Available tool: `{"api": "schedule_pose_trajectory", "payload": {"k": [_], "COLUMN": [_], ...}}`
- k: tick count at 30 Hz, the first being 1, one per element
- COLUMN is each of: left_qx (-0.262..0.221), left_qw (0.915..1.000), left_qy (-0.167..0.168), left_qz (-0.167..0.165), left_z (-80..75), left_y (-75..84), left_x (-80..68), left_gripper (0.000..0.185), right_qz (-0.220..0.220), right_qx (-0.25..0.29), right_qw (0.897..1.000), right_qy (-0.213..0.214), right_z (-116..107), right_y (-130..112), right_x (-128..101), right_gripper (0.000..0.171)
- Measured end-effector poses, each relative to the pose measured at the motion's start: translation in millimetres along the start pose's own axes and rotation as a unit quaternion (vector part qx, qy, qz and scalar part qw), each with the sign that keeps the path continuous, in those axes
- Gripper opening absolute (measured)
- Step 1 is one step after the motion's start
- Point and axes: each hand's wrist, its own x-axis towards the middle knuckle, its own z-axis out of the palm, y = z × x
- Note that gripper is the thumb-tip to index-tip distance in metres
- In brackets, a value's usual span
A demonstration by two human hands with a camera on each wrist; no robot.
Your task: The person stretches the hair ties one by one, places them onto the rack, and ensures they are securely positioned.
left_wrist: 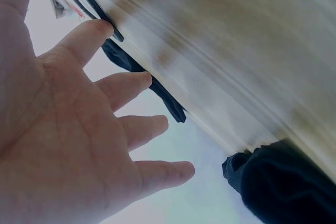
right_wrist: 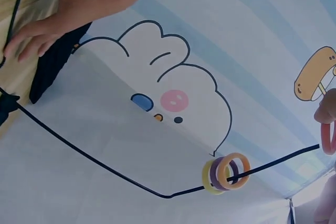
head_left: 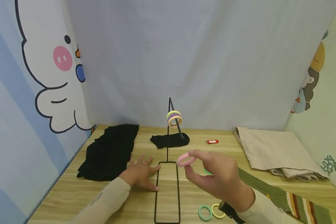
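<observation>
Between thumb and fingers, my right hand (head_left: 219, 174) pinches a pink ring (head_left: 186, 159), held in the air just right of the black wire stand (head_left: 156, 199). That stand has a rectangular base, an upright and a bar slanting toward me. On the bar hang a yellow, a purple and an orange ring (head_left: 175, 119). My left hand (head_left: 140, 174) lies with spread fingers at the left side of the base, thumb and forefinger touching its wire. In the right wrist view the pink ring (right_wrist: 327, 138) appears close to the bar's free end, apart from it.
Left lies a black cloth (head_left: 109, 152); behind the stand, a black sock (head_left: 170, 140) and a red key tag (head_left: 212, 142). At right are a folded beige cloth (head_left: 271, 149) and a striped green sock (head_left: 268, 186). Green (head_left: 205, 212) and yellow rings (head_left: 218, 211) lie near the front.
</observation>
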Motion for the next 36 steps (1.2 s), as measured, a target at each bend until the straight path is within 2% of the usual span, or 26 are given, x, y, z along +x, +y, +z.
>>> {"api": "schedule_pose_trajectory", "payload": {"k": [5, 7, 10, 15, 21, 26, 30, 34, 36], "left_qx": [-0.001, 0.001, 0.006, 0.0, 0.0, 0.001, 0.001, 0.0, 0.002], "left_qw": [1.0, 1.0, 0.9999, 1.0, 0.9999, 1.0, 1.0, 1.0, 1.0], "left_qy": [-0.004, -0.006, -0.006, -0.008, -0.011, -0.006, 0.0, 0.003, 0.005], "left_qz": [0.003, 0.001, -0.006, -0.005, -0.001, 0.001, 0.002, 0.003, 0.004], "left_z": [3.1, 2.2, 0.5, 1.9, 9.2, 9.4, 7.1, 5.3, 4.3], "left_y": [-0.2, 0.2, 0.4, 0.2, -0.1, -1.0, -1.7, -1.8, -1.3], "left_x": [2.7, 3.0, 3.4, 4.0, 3.7, 2.7, 1.7, 2.4, 2.7], "left_gripper": [0.088, 0.088, 0.087, 0.087, 0.088, 0.088, 0.088, 0.088, 0.088], "right_qz": [0.011, 0.028, 0.07, 0.135, 0.175, 0.217, 0.272, 0.353, 0.379], "right_qx": [-0.057, -0.085, -0.115, -0.15, -0.16, -0.154, -0.114, -0.041, 0.0], "right_qw": [0.998, 0.996, 0.99, 0.973, 0.957, 0.941, 0.918, 0.871, 0.848], "right_qy": [0.022, 0.009, -0.035, -0.11, -0.167, -0.208, -0.264, -0.34, -0.372], "right_z": [6.3, 10.5, 18.4, 28.1, 26.0, 21.2, 15.2, 6.2, 1.1], "right_y": [11.4, 22.5, 42.4, 62.3, 57.7, 50.0, 44.2, 38.9, 37.5], "right_x": [7.9, 6.9, -0.1, -28.7, -68.3, -94.2, -111.0, -123.8, -129.3], "right_gripper": [0.019, 0.024, 0.031, 0.048, 0.048, 0.045, 0.039, 0.032, 0.028]}}
